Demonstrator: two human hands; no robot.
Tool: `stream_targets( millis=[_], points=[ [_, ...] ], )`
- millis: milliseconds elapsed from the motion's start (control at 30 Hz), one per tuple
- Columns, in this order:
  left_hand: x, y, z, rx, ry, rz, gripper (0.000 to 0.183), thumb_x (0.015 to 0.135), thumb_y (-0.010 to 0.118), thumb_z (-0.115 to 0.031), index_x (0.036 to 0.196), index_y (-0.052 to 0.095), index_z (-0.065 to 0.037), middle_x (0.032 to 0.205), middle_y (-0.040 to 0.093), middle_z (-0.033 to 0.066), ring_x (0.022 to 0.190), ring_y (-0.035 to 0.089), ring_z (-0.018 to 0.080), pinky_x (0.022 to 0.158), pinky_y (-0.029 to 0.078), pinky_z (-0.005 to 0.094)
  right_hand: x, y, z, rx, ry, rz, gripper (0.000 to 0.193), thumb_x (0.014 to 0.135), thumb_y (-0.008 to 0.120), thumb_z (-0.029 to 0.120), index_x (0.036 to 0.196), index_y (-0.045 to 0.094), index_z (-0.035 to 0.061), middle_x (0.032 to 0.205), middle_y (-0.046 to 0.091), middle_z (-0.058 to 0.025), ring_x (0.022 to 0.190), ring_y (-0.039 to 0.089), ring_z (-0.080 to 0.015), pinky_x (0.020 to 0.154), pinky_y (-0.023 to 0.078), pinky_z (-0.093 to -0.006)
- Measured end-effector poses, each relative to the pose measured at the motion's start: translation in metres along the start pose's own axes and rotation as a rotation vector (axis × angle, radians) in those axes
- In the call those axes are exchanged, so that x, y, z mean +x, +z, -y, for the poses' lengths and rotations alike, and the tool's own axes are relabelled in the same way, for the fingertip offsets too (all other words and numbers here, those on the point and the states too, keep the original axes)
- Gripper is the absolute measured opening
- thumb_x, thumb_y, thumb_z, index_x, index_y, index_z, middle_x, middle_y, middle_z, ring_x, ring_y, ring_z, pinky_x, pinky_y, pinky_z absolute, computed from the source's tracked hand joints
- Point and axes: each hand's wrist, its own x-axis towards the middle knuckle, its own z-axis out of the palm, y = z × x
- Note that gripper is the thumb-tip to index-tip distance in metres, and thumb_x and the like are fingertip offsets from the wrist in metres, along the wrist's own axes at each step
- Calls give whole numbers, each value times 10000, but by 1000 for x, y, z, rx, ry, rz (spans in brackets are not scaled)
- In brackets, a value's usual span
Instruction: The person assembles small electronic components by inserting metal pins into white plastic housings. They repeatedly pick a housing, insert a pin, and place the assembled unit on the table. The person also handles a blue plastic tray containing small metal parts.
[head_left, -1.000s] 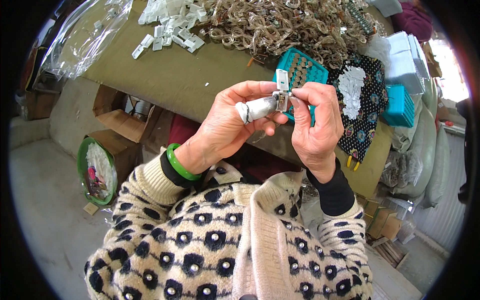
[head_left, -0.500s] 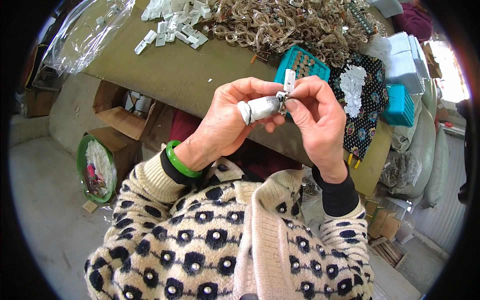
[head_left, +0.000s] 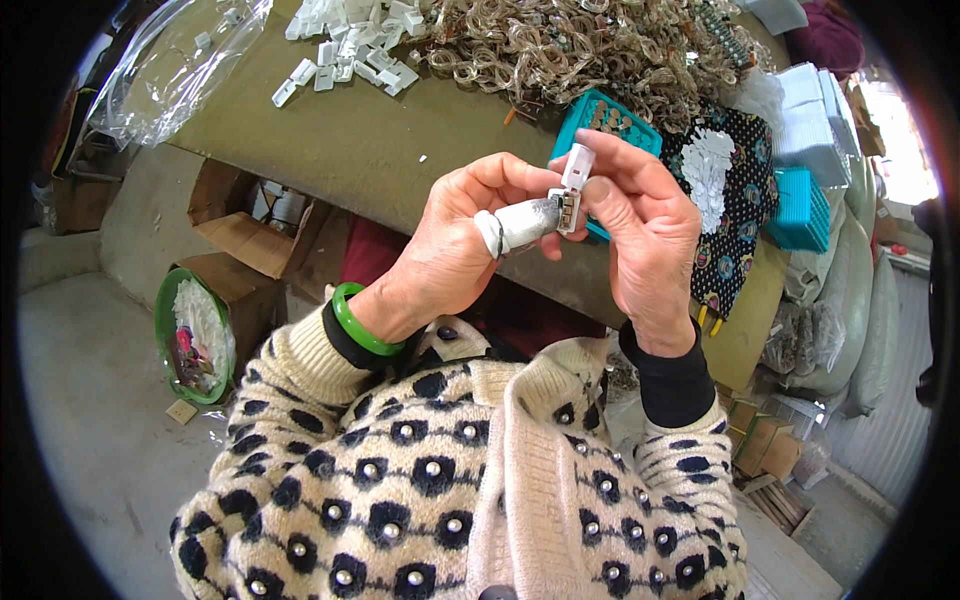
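Observation:
My left hand, its thumb wrapped in a white finger cover with a dark smudged tip, pinches a small white plastic case. The case stands with its hinged lid up, and dark and metallic parts show in its lower half. On the case's right side, my right hand holds the lid between thumb and forefinger. Both hands are above the near edge of the table. Behind them, partly covered by the right fingers, is a teal tray with small round brownish pieces in it.
On the olive table lie a pile of white plastic cases and a heap of coiled clear wires. White flat pieces rest on a dark patterned cloth. A teal basket stands at right, a green basin at lower left.
My right thumb and fingers have moved up from the case's lower part to its lid. The lid now leans right, and the case's inside shows more plainly.

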Motion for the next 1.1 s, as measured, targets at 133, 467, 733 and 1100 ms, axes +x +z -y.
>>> stream_targets(
  millis=[133, 467, 733, 1100],
  points=[
    [-2, -1, -2, -92, -82, -10, 218, 944, 658, -144, 1135, 618, -45, 1031, 701, 166, 860, 698, 215, 697, 567, 291, 1, 2, -6, -161, -207, -110, 139, 939, 636, -26, 1075, 662, -19, 995, 723, -99, 845, 675, -120, 768, 556, -243],
    [-5, 2, 2, -148, -53, -33, 259, 923, 685, -142, 1148, 623, -31, 1041, 686, 126, 785, 681, 186, 680, 573, 290, -4, 13, -17, -556, -514, -236, 170, 860, 675, -77, 1011, 658, 1, 929, 717, -119, 785, 705, -192, 687, 567, -283],
    [-5, -3, 7, -207, 11, -41, 264, 914, 701, -144, 1144, 612, -51, 1112, 670, 98, 926, 683, 211, 797, 591, 339, -4, 11, -18, -510, -595, 31, 300, 805, 704, -18, 1100, 667, 18, 1081, 619, -136, 997, 588, -296, 864, 480, -372],
    [-7, -5, 18, -418, -177, -31, 172, 915, 716, -194, 1014, 613, -97, 972, 652, -11, 892, 647, 92, 778, 562, 273, 1, 18, -37, -707, -909, -79, 227, 900, 690, 83, 1075, 641, -53, 880, 585, -141, 765, 575, -285, 715, 544, -424]
  ],
)
